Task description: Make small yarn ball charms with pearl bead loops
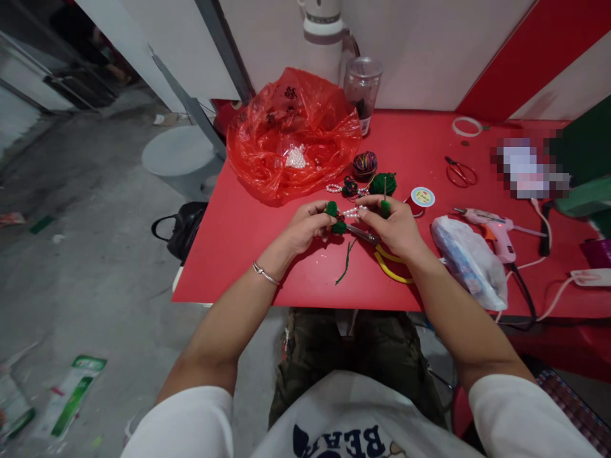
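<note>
On my feed, L hand (308, 226) pinches the green yarn piece (331, 208) over the red table (238, 267), fingers almost together; R hand (394, 224) likewise on the pearl strand (352, 213). I'd keep L steady, R light, w/o twisting.

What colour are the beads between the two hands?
The beads are pearly white, as the head view shows.

Spool (422, 196) is on the table (229, 267). Behind it to the left you've got 2 yarn balls (365, 164), then a bag (305, 114) further left with beads (296, 157) in it. Cup (363, 89) is behind-left too. Glue gun (494, 234) sits front-right, right hand (394, 224) just front-left, left hand (308, 227) further left.
</note>
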Tool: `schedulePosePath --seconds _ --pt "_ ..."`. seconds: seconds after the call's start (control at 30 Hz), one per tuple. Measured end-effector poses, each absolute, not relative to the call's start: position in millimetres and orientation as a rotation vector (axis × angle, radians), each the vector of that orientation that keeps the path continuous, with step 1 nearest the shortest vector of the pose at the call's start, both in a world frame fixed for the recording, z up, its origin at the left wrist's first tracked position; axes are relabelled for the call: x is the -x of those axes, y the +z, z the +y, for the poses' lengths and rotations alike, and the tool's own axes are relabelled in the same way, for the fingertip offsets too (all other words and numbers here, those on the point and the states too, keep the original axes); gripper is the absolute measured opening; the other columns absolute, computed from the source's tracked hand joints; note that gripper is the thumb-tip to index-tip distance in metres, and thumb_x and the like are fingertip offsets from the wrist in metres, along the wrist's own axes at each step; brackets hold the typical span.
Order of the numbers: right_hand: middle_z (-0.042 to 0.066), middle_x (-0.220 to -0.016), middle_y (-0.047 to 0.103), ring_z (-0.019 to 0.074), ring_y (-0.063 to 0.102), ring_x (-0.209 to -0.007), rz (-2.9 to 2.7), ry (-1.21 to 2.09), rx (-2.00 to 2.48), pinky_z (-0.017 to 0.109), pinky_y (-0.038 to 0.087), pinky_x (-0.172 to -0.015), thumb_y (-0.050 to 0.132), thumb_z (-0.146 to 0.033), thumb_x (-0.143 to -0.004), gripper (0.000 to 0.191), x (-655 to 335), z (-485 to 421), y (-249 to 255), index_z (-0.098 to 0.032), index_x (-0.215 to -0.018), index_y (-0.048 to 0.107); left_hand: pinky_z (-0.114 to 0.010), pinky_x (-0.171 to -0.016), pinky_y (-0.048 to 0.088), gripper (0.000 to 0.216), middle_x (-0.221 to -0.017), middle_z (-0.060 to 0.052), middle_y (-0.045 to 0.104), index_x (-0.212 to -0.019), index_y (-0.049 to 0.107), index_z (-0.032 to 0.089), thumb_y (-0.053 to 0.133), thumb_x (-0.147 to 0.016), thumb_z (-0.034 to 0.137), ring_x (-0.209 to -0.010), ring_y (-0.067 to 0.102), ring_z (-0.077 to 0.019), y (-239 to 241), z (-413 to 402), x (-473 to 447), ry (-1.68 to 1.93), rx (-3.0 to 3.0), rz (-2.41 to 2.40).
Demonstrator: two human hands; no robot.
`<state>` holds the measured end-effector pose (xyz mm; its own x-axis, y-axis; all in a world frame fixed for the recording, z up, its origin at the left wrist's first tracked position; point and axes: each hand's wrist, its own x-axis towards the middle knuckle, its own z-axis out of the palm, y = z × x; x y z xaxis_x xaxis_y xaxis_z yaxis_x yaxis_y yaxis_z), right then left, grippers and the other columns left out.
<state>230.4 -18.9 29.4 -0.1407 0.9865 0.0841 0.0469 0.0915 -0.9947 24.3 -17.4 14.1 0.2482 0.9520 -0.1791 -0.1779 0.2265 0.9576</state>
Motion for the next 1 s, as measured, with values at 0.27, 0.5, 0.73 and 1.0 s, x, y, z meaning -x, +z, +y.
schedulePosePath --seconds 0.27,0.5,0.73,1.0 --pt "0.003 -0.084 0.077 0.0175 0.074 -0.078 -1.402 1.17 1.12 0.035 0.064 -0.076 0.08 -0.038 -0.081 0.027 -230.5 -17.9 28.5 -0.021 -0.102 0.077 -0.022 -0.037 0.043 0.028 -0.062 0.002 0.063 -0.085 0.067 0.015 0.074 -0.061 0.027 -0.041 0.05 -0.008 14.8 -17.8 -24.3 0.992 -0.998 0.981" --pt "0.003 -0.085 0.078 0.0187 0.076 -0.08 -1.328 1.186 1.11 0.034 0.065 -0.073 0.08 -0.038 -0.081 0.026 -229.9 -14.6 23.6 -0.023 -0.102 0.077 -0.022 -0.039 0.044 0.027 -0.065 0.002 0.064 -0.087 0.066 0.015 0.074 -0.063 0.027 -0.043 0.051 -0.0074 12.7 -17.5 -23.7 0.973 -1.009 0.962" --pt "0.003 -0.084 0.078 0.0185 0.076 -0.079 -1.314 1.156 1.119 0.034 0.064 -0.072 0.079 -0.038 -0.084 0.026 -229.4 -15.2 23.3 -0.022 -0.104 0.077 -0.022 -0.039 0.042 0.023 -0.063 0.002 0.062 -0.083 0.065 0.016 0.074 -0.064 0.026 -0.042 0.048 -0.007 12.3 -17.0 -24.2 0.981 -1.02 0.951" --pt "0.003 -0.086 0.079 0.0193 0.076 -0.079 -1.27 1.13 1.132 0.034 0.063 -0.072 0.08 -0.042 -0.083 0.028 -230.6 -13.2 21.9 -0.023 -0.103 0.079 -0.022 -0.039 0.042 0.025 -0.061 0.002 0.061 -0.085 0.066 0.015 0.073 -0.063 0.026 -0.043 0.048 -0.0075 13.8 -18.1 -24.9 0.97 -1.017 0.965"
